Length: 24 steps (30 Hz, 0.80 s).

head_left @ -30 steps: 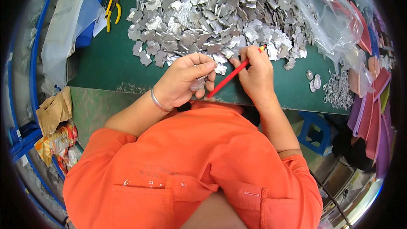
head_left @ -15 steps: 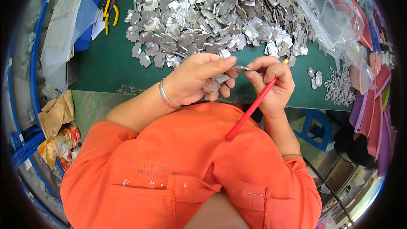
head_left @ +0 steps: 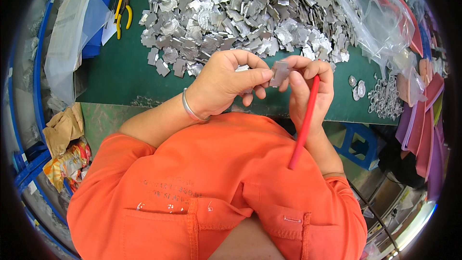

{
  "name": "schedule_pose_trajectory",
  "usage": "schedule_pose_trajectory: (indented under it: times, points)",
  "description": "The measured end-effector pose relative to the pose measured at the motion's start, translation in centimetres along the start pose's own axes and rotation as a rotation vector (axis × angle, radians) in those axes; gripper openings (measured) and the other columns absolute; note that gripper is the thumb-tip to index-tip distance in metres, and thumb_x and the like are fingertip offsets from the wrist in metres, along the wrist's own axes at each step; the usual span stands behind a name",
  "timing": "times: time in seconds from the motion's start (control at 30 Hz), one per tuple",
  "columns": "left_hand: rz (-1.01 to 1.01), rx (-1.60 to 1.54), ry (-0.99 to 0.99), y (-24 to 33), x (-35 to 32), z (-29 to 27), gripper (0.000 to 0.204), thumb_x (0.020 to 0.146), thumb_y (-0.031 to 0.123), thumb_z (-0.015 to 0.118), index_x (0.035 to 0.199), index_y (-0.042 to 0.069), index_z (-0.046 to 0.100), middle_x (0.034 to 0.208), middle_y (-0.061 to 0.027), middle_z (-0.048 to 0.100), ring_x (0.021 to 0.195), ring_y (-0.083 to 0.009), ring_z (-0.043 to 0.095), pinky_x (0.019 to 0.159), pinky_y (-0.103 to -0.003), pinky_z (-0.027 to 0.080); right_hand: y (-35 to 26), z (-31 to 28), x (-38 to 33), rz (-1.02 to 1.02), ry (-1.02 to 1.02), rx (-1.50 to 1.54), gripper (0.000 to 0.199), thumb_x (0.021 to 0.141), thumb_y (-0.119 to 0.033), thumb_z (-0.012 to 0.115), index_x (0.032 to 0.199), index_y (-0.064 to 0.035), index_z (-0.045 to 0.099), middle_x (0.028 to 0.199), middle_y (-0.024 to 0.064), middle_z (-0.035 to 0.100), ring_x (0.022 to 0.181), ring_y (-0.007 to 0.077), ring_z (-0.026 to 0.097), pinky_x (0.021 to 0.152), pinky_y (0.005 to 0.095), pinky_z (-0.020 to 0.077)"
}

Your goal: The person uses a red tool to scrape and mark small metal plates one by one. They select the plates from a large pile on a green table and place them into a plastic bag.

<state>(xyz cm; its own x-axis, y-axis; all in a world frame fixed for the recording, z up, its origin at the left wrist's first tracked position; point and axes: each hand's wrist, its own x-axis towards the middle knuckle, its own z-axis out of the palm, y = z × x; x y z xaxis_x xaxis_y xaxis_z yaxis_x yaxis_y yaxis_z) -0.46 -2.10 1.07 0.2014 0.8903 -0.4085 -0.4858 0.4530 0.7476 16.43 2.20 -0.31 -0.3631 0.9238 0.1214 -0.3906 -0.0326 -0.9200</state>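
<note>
My left hand (head_left: 236,78) is closed, its thumb and forefinger pinching one edge of a flat grey metal piece (head_left: 279,73). Other metal bits show partly under its curled fingers. My right hand (head_left: 312,86) steadies the same piece at its right edge with the fingertips. A slim red pen-like tool (head_left: 306,120) is also gripped in that hand, slanting down over the orange shirt. Just beyond both hands lies a big heap of similar silvery metal pieces (head_left: 226,19) on the green tabletop (head_left: 120,79).
Yellow-handled pliers (head_left: 126,14) lie at the far left. On the right are a clear plastic bag (head_left: 370,14), a few round metal pieces (head_left: 357,88) and a pile of small metal rings (head_left: 386,98). A blue stool (head_left: 358,147) stands below the table's right side.
The metal piece has turned from edge-on to showing its flat face. My right hand has tilted, swinging the red tool's lower end rightward and more upright.
</note>
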Motion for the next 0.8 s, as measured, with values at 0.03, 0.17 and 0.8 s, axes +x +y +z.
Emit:
schedule_pose_trajectory:
  times: [0.03, 0.17, 0.8]
  points:
    - [0.009, -0.019, 0.000, 0.0, 0.0, 0.0, 0.012, 0.084, 0.011, 0.059, 0.087, -0.001, 0.057, 0.076, -0.0074, 0.060, 0.062, -0.0113, 0.058, 0.043, -0.019, 0.042, 0.1, -0.4, 0.0, 0.031, 0.012, -0.032, 0.024, 0.079, 0.007, 0.058, 0.083, -0.0052, 0.037, 0.096, 0.0165, 0.057, 0.069, 0.0108, 0.055, 0.060, 0.0239, 0.0477]
    - [0.003, -0.101, 0.001, -0.1, 0.1, -0.2, 0.013, 0.085, 0.013, 0.058, 0.088, 0.000, 0.057, 0.076, -0.0064, 0.059, 0.062, -0.0115, 0.058, 0.043, -0.020, 0.042, 0.3, -0.6, 0.2, 0.061, 0.051, 0.009, 0.027, 0.077, 0.005, 0.063, 0.081, -0.0057, 0.038, 0.089, 0.0146, 0.059, 0.064, 0.0109, 0.055, 0.055, 0.0233, 0.0467]
    - [-0.089, -0.244, -0.042, -0.3, 0.7, -0.8, 0.017, 0.085, 0.017, 0.058, 0.091, 0.001, 0.057, 0.079, -0.0094, 0.061, 0.065, -0.0148, 0.061, 0.045, -0.022, 0.047, 1.1, -0.9, 0.5, -0.241, 0.008, -0.202, 0.028, 0.074, 0.010, 0.064, 0.073, -0.0033, 0.039, 0.085, 0.0185, 0.061, 0.073, 0.0182, 0.061, 0.063, 0.0264, 0.0499]
